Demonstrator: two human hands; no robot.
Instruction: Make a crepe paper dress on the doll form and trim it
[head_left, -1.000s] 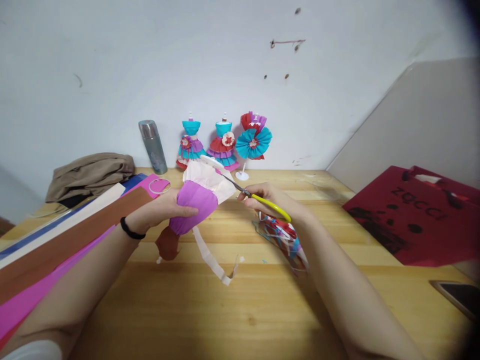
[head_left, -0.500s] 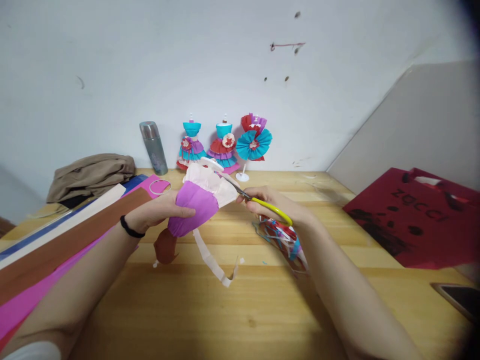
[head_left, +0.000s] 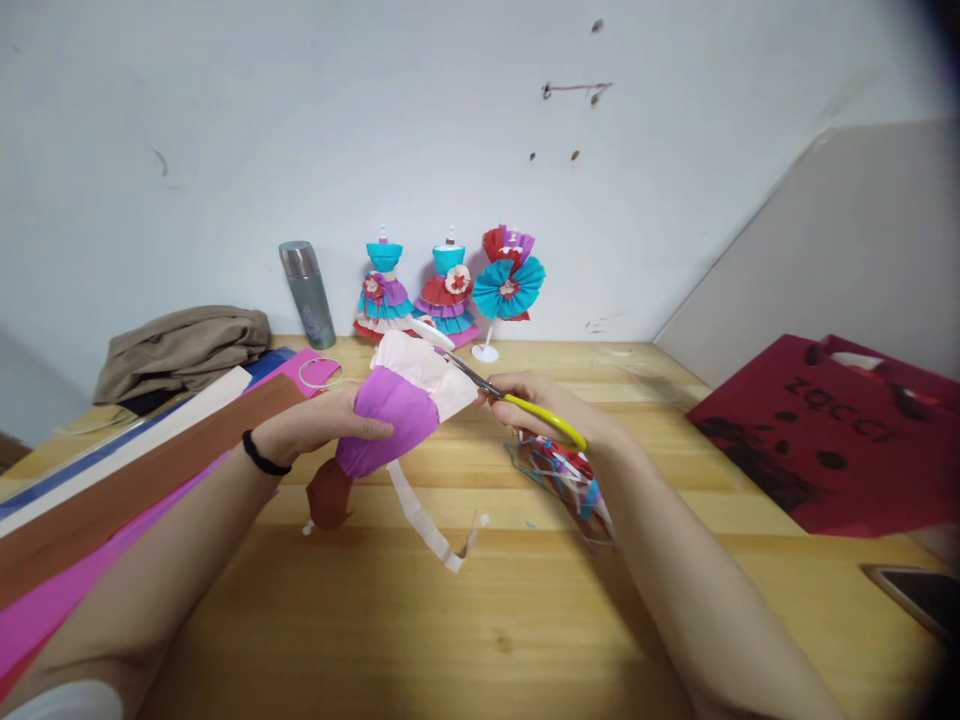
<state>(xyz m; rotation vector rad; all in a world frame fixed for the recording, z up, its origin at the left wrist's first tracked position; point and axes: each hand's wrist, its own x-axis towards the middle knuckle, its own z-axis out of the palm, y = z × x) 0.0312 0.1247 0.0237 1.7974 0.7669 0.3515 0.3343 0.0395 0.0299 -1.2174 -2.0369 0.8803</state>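
Note:
My left hand (head_left: 330, 420) grips a small paper dress by its purple layer (head_left: 397, 415). The dress is tipped over, with its brown top (head_left: 328, 495) pointing down toward me and a cream layer (head_left: 424, 365) at the upper end. A white round stand base (head_left: 433, 333) shows just beyond the cream edge. My right hand (head_left: 536, 395) is closed around yellow-handled scissors (head_left: 544, 418), whose blades lie at the cream layer's edge. A cream paper strip (head_left: 424, 525) is on the wooden table below the dress.
Three paper dresses (head_left: 450, 290) on stands and a flask (head_left: 307, 295) line the wall. At left are paper sheets (head_left: 150, 460) and a brown cloth (head_left: 184, 350). Paper scraps (head_left: 562, 470) lie beneath my right wrist. A red bag (head_left: 832, 440) and a dark phone-like object (head_left: 919, 595) are at right.
The held dress has shifted very slightly, and its white base and cream edge sit a little farther right. Both hands keep their holds.

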